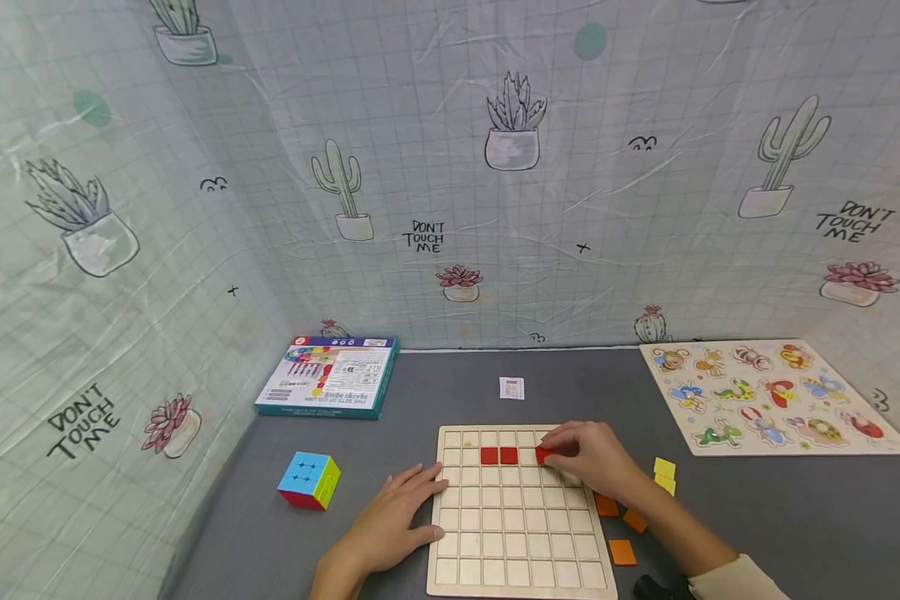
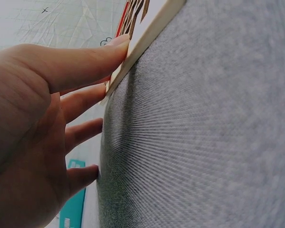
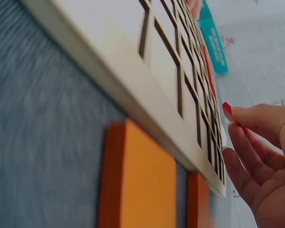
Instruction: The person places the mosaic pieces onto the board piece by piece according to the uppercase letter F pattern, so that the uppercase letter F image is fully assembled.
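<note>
A pale wooden grid board [image 1: 521,521] lies on the dark grey table. Two red square tiles [image 1: 490,456] sit side by side in its second row from the far edge. Between thumb and fingers, my right hand [image 1: 588,457] pinches another red tile [image 1: 543,455] over that same row, further right; the right wrist view shows only a corner of this red tile [image 3: 227,112]. My left hand [image 1: 393,517] rests at the board's left edge with fingers spread, and its thumb touches the side of the board [image 2: 147,40] in the left wrist view.
Several orange tiles [image 1: 622,552] and yellow tiles [image 1: 665,467] lie right of the board, by my right forearm. A cube puzzle [image 1: 307,481] and a flat box [image 1: 330,377] stand left. Behind are a small printed card [image 1: 512,388] and an insect picture board [image 1: 776,398].
</note>
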A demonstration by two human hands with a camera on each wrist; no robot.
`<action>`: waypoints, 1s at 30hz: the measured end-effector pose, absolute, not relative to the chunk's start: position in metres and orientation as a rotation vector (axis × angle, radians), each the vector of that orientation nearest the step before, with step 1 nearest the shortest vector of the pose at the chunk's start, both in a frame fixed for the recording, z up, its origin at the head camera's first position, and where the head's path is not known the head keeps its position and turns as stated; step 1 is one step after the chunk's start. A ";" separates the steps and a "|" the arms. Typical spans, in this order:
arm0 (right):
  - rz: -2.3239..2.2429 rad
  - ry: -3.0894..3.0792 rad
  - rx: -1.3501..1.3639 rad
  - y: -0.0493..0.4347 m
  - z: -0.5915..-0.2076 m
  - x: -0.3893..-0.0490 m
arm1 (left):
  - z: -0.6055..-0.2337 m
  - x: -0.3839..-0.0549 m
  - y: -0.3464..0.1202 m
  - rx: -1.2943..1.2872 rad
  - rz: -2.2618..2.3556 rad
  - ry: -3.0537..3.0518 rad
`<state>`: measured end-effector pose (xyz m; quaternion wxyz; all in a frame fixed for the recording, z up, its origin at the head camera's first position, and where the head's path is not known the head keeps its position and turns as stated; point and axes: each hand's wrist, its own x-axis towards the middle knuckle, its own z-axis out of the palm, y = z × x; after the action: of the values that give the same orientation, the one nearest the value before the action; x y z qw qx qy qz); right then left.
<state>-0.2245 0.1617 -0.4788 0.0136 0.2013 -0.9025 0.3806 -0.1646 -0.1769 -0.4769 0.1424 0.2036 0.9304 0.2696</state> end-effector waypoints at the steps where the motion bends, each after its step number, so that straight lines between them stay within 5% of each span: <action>1: 1.186 -2.810 0.629 0.158 -0.480 -0.225 | -0.477 -0.165 -0.177 0.588 0.776 2.686; 30: 1.162 -2.837 0.624 0.136 -0.483 -0.231 | -0.475 -0.163 -0.175 0.579 0.786 2.701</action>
<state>-0.2313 0.1363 -0.4827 0.0067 0.1994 -0.9068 0.3714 -0.1625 -0.1752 -0.4752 0.1343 0.1997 0.9320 0.2712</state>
